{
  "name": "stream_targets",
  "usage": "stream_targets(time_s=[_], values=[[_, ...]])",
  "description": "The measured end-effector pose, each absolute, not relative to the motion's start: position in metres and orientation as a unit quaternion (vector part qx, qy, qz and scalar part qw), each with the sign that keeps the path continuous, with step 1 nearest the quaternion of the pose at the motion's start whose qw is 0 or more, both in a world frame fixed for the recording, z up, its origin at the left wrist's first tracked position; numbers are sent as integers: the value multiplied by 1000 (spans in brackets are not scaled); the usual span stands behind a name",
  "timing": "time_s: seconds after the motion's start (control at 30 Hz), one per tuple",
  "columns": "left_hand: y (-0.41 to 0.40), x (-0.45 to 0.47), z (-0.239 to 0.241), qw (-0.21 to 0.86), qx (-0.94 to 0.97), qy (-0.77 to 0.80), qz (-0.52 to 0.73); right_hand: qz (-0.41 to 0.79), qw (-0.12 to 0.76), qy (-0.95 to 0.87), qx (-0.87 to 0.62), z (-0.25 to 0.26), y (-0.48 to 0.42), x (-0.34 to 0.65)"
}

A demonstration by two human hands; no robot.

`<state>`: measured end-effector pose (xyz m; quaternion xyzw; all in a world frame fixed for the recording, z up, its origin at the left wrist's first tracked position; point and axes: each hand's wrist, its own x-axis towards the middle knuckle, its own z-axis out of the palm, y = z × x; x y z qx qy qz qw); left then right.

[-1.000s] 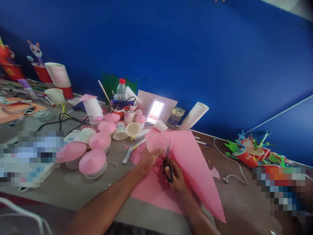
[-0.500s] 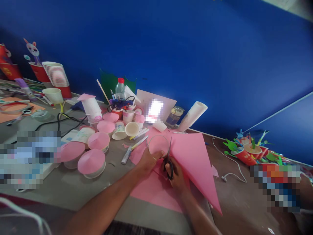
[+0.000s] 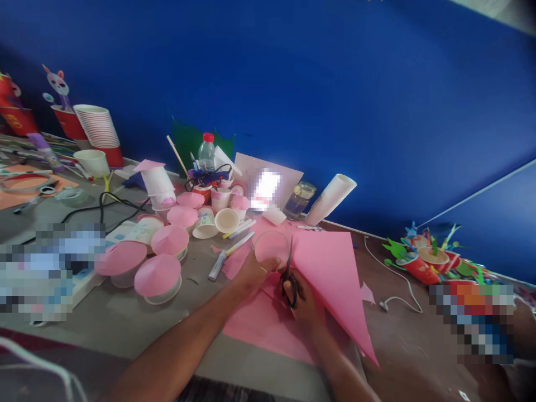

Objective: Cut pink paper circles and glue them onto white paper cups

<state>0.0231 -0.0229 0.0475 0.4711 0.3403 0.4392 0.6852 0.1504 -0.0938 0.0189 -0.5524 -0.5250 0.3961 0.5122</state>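
Note:
My right hand [image 3: 304, 298] is closed on black-handled scissors [image 3: 290, 276], blades pointing up into a large pink paper sheet [image 3: 330, 279]. The sheet lifts off the table to the right of the blades. My left hand [image 3: 251, 273] pinches the paper's rounded cut part [image 3: 271, 245] just left of the blades. More pink paper [image 3: 259, 324] lies flat under both hands.
Several pink-topped cups [image 3: 158, 276] stand at left, with loose paper cups [image 3: 227, 220], markers [image 3: 228, 254], a water bottle [image 3: 206, 153] and a black cable [image 3: 104, 206]. White cup stacks [image 3: 330, 199] lean by the blue wall. A white cord [image 3: 397, 279] and colourful crafts [image 3: 422, 254] lie right.
The pink sheet's raised right part has swung a little; its tip sits higher and nearer. The rounded part turned slightly in my left hand. Scissors stay in the cut.

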Motion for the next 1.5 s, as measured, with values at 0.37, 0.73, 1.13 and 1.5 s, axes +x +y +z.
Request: stream_targets(time_s=[0.37,0.73,1.13,1.5], values=[[-20,15,54,679,510,324,417,424,522,-486,-557,20,-96,148],[-17,14,48,656,532,323,427,442,526,-477,-548,13,-98,149],[-16,13,49,654,537,339,412,419,517,-494,-559,17,-97,147],[-15,12,47,655,526,352,413,411,509,-517,-553,12,-98,150]])
